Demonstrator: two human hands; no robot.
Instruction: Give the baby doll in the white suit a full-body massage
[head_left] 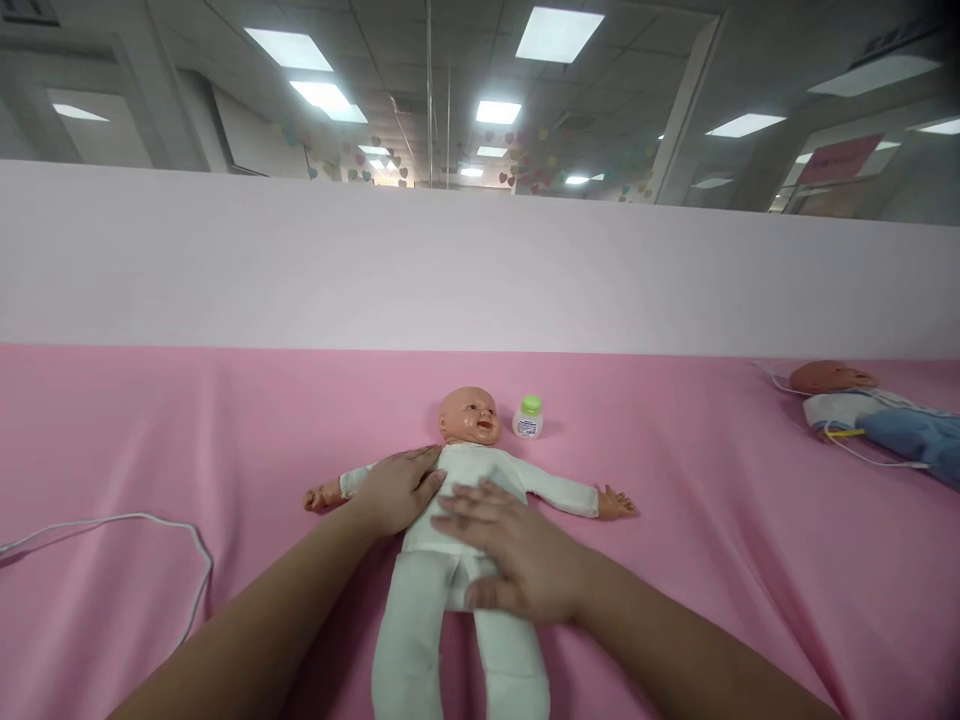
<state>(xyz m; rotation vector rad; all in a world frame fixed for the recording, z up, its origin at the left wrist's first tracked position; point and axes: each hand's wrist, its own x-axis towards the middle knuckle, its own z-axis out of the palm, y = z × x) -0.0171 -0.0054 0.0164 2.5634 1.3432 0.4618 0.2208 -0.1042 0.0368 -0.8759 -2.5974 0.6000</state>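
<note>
A baby doll (469, 460) with a white cloth body lies on its back on the pink sheet, arms spread and head away from me. My left hand (401, 488) rests at its shoulder and upper arm, fingers stretched out flat. Over the doll's belly lies my right hand (517, 550), fingers extended and slightly apart, a little blurred; whether the palm presses down is hidden. Neither hand grips anything. Beside the doll's head stands a small white bottle (528, 418) with a green cap.
The pink sheet (675, 440) covers the surface up to a white wall panel (480, 270) with glass above. At the right lies another doll (832, 378) in blue and white clothing, with white cords. A white cable (150, 517) curves across the left side.
</note>
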